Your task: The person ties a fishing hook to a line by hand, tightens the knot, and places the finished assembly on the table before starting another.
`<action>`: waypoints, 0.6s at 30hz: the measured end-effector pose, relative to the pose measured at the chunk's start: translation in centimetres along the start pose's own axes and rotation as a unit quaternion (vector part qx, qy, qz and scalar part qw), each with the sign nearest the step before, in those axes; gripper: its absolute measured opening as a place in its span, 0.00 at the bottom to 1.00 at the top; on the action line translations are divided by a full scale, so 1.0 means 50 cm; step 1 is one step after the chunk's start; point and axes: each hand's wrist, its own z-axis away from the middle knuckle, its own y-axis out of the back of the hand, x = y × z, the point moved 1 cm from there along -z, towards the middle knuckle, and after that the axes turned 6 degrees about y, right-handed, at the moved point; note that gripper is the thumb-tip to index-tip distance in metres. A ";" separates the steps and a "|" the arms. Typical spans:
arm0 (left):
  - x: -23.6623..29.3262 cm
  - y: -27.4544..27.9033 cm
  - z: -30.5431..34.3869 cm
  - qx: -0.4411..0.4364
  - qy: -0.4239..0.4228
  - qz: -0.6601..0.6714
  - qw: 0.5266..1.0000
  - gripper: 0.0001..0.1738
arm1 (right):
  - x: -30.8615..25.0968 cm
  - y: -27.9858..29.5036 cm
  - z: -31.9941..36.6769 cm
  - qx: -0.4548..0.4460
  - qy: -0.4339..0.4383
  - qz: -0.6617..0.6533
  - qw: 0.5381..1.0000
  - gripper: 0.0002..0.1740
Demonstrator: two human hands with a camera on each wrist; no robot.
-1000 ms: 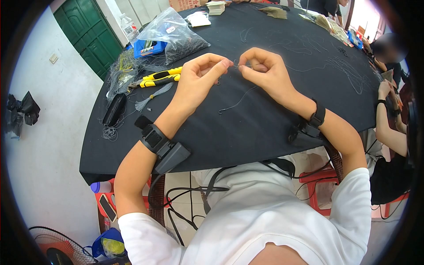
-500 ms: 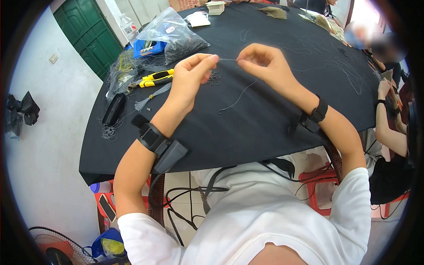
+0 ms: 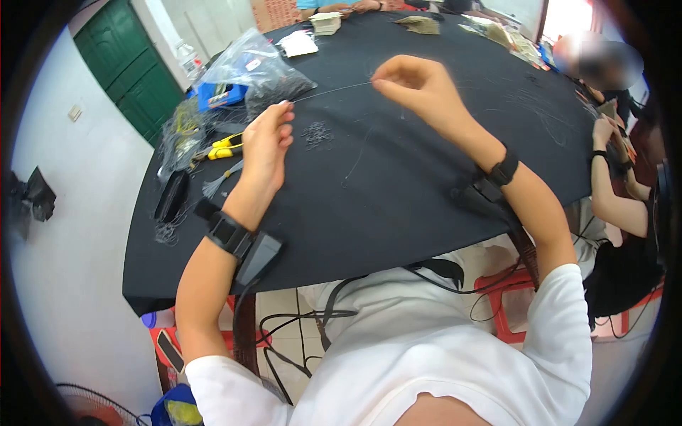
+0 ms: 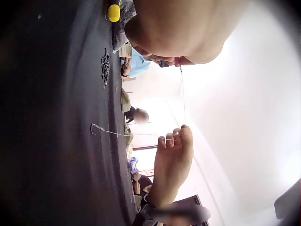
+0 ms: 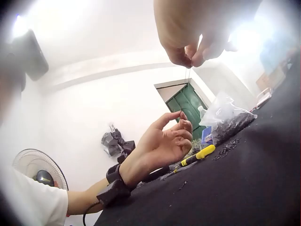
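A thin, pale fishing line (image 3: pixel 330 91) is stretched between both hands above the black table. My left hand (image 3: pixel 266 145) pinches one end between thumb and forefinger, with a small dark bit showing at the fingertips in the left wrist view. Higher and to the right, my right hand (image 3: pixel 419 82) pinches the line between thumb and fingertips. From the right hand another length of line runs down to a fish hook (image 4: pixel 93 128). A pile of small dark hooks (image 3: pixel 317 135) lies on the cloth right of my left hand.
Yellow-and-black pliers (image 3: pixel 224 148), a grey bundle of line (image 3: pixel 213 186) and a black case (image 3: pixel 171 197) lie left of my left hand. Behind are a clear bag of dark pieces (image 3: pixel 273 89) and a blue box (image 3: pixel 220 96). People sit around the black-covered table (image 3: pixel 398 227).
My hands have moved apart, the left one left and towards me, the right one slightly up and away, with a longer stretch of line between them. The head view has shifted slightly.
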 end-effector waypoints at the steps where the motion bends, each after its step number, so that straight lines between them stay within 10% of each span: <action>1: -0.001 0.000 0.001 0.007 0.007 -0.002 1.000 0.10 | 0.000 0.002 -0.001 0.002 0.001 0.005 1.000 0.08; 18: -0.013 -0.037 0.036 -0.174 0.158 -0.178 0.956 0.12 | 0.019 0.200 -0.074 0.005 -0.022 0.091 0.996 0.13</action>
